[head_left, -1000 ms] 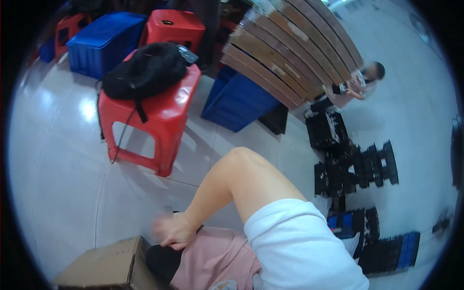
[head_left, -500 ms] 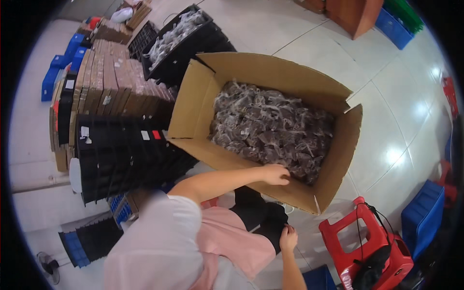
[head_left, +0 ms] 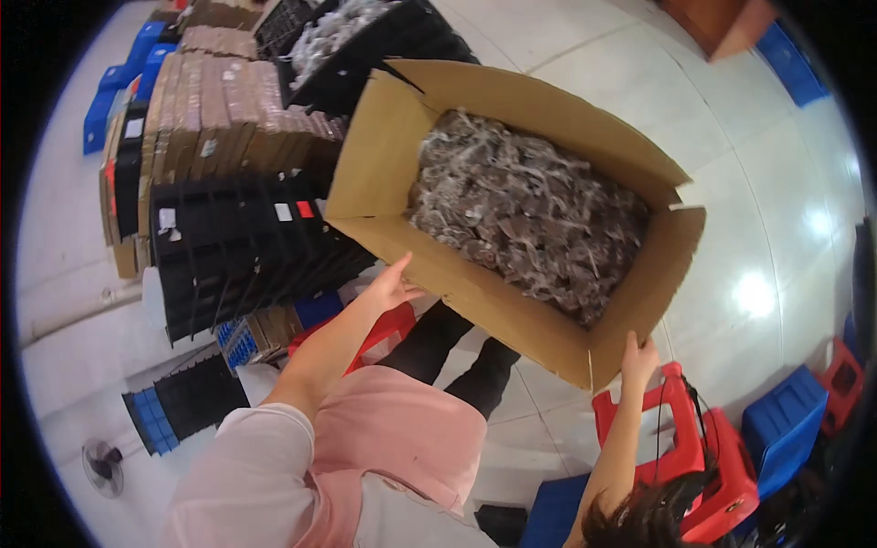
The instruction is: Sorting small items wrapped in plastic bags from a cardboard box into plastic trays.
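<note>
An open cardboard box (head_left: 375, 173) stands in front of me, its flaps up. Many small clear plastic bags (head_left: 530, 210) of dark brown contents, too small to make out, fill its bottom. Against the near wall, towards its left end, lies my left hand (head_left: 391, 285), with one digit up at the rim and the others along the outside. At the near right corner my right hand (head_left: 639, 358) grips the box's edge, some fingers hidden behind the cardboard.
Black crates (head_left: 247, 256) and stacked flattened cartons (head_left: 210, 110) stand on the left. Behind them a black crate (head_left: 402, 55) holds white bagged items. Red plastic stools (head_left: 676, 429) and a blue bin (head_left: 786, 425) are at the lower right. A small fan (head_left: 102, 464) is at the lower left.
My left hand has left the inside of the near wall and moved left to the outer side. My right hand has risen from my lap to the near right corner.
</note>
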### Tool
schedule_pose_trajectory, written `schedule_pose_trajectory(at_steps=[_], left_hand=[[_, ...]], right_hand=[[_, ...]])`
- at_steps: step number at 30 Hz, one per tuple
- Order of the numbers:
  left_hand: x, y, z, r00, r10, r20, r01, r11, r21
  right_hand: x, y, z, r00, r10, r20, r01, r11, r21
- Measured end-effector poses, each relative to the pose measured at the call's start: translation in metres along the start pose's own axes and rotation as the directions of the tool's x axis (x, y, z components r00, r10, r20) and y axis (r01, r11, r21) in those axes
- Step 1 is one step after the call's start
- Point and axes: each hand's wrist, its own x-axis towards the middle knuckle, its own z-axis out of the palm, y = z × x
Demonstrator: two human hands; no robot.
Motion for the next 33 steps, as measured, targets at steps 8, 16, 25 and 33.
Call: schedule_pose_trajectory(at_steps=[8, 16, 25, 33], left_hand=[[0.044, -0.016, -0.007, 0.981, 0.054, -0.184, -0.048, 0.998, 0.04], [0.047, 0.015, 0.029, 0.987, 0.035, -0.157, -0.015, 0.992, 0.124], [0.051, 0.041, 0.061, 0.975, 0.192, -0.113, -0.166, 0.965, 0.204], [0.067, 0.082, 0.105, 0.96, 0.28, -0.012, -0.247, 0.868, 0.431]], right_hand=[[0.007, -0.018, -0.011, 1.0, 0.026, -0.002, -0.025, 0.958, -0.285], [0.014, 0.024, -0.043, 0.997, 0.028, 0.074, -0.02, 0.995, -0.101], [-0.048, 0.066, -0.032, 0.995, 0.071, 0.07, -0.078, 0.991, 0.104], [-0.155, 0.063, 0.03, 0.942, 0.335, -0.023, -0.3, 0.872, 0.386]])
